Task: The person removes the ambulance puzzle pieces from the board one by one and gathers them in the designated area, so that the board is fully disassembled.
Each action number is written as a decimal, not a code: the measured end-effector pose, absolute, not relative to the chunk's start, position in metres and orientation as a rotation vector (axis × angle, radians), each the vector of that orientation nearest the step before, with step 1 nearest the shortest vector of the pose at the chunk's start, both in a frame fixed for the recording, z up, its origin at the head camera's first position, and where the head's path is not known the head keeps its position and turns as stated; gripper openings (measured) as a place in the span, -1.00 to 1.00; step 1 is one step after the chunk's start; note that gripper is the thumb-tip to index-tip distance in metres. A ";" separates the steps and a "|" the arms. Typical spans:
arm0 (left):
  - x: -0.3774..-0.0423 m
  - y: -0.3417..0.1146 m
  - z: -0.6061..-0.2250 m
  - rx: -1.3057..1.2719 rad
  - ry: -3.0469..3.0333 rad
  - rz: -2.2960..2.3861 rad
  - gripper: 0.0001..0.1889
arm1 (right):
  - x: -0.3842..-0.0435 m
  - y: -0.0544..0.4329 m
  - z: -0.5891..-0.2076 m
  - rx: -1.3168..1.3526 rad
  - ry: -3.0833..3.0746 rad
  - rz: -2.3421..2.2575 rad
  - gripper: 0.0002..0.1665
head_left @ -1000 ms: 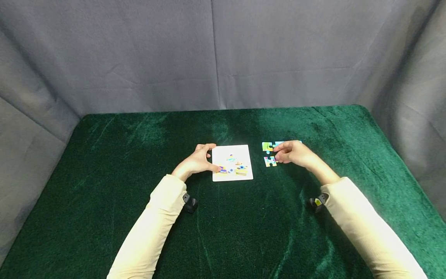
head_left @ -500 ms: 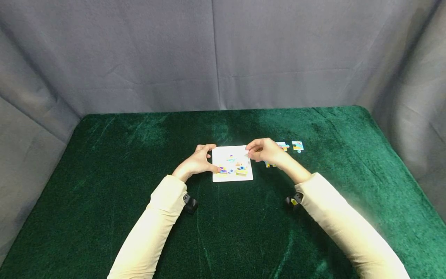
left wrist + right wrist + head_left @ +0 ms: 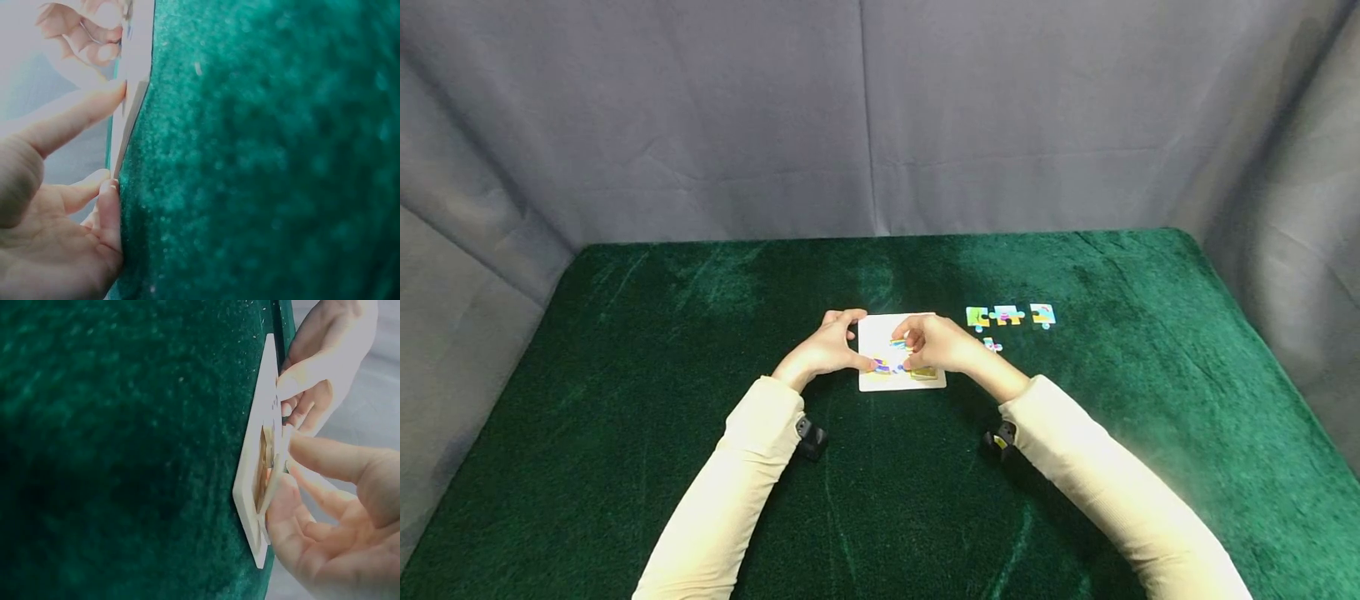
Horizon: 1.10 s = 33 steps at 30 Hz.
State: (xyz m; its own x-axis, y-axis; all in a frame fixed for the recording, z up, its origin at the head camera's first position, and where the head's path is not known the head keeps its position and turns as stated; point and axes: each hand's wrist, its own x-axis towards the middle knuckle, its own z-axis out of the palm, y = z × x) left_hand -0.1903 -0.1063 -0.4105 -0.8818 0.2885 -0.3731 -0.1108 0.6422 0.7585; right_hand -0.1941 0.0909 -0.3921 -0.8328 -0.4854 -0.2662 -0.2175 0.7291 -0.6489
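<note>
A square white puzzle board (image 3: 877,329) with a colourful printed picture lies on the dark green cloth. My left hand (image 3: 827,346) holds its left side, thumb on the face and fingers at the far left corner. Over the board's middle, my right hand (image 3: 943,344) pinches a puzzle piece (image 3: 899,342) between thumb and fingers. The right wrist view has this piece (image 3: 280,465) edge-on, tilted close over the board's recess. From the left wrist, the left thumb (image 3: 94,107) shows on the board's edge. The right hand covers part of the picture.
Right of the board lie several loose puzzle pieces: a green one (image 3: 977,317), one with pink (image 3: 1007,315) and a blue-orange one (image 3: 1042,314) in a row, another (image 3: 991,343) nearer, partly behind the right hand. A grey curtain (image 3: 722,125) hangs behind the table.
My right hand has moved left from the loose pieces, past the board's right edge, to over its middle, bringing a piece along. The left hand has stayed in place on the board.
</note>
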 end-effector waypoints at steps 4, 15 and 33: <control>-0.190 -0.106 -0.409 0.139 2.395 1.155 -0.09 | -0.195 0.091 -0.392 -0.606 2.510 -0.820 -0.52; -0.190 -0.107 -0.410 0.134 2.392 1.140 -0.09 | -0.196 0.093 -0.398 -0.601 2.552 -0.841 -0.51; -0.189 -0.106 -0.409 0.144 2.393 1.149 -0.10 | -0.198 0.090 -0.402 -0.533 2.576 -0.884 -0.61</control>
State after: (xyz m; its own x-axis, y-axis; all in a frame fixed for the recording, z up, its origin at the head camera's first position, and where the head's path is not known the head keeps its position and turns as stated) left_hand -0.1889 -0.1063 -0.4090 -0.8801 0.2926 -0.3739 -0.1089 0.6422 0.7588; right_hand -0.1977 0.0905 -0.4023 -0.8620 -0.4592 -0.2145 -0.2307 0.7324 -0.6406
